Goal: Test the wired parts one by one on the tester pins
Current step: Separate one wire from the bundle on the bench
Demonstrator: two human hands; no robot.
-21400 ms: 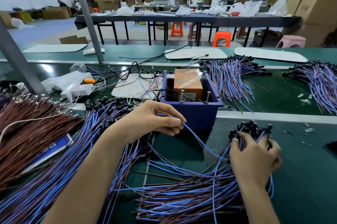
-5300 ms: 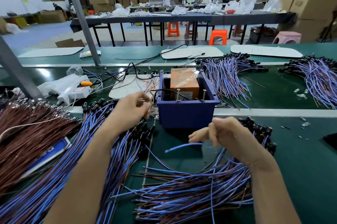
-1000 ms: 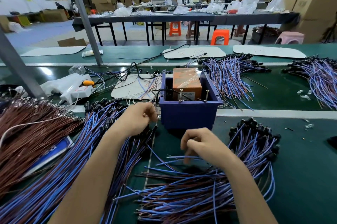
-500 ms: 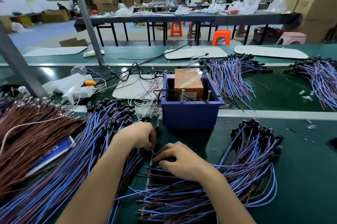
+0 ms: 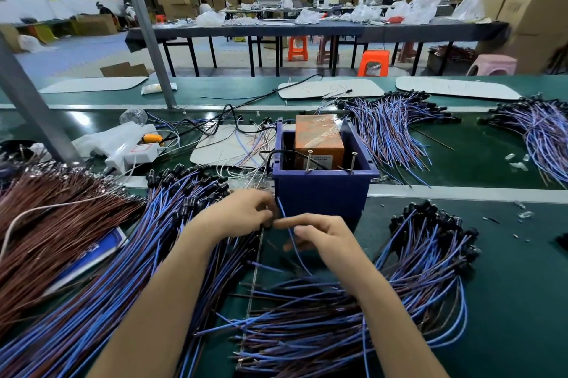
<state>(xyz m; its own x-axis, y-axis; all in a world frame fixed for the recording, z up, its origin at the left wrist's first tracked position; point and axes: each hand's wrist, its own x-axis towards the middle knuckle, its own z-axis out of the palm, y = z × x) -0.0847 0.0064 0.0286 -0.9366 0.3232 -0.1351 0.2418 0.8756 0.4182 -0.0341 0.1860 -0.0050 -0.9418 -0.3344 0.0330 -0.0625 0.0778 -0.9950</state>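
Observation:
A blue tester box [image 5: 321, 193] with an orange block inside stands at the middle of the green bench; two upright metal pins [image 5: 309, 159] rise from its front rim. Just in front of its left corner my left hand [image 5: 242, 213] and my right hand [image 5: 322, 239] meet, both pinching one wired part [image 5: 292, 242], a thin blue lead that trails down into the pile. A fanned pile of blue and brown wired parts [image 5: 353, 310] with black heads lies under my right forearm. A second long bundle [image 5: 129, 270] runs under my left arm.
A heap of brown wires [image 5: 52, 224] lies at far left. More wired parts [image 5: 387, 128] are spread behind the box, and another bunch [image 5: 541, 131] at far right. A white power strip [image 5: 132, 153] and loose cables sit left of the box. A slanted metal post [image 5: 33, 107] rises at left.
Both hands have risen from the pile toward the box's left front corner. They now hold a single blue lead lifted out of the pile.

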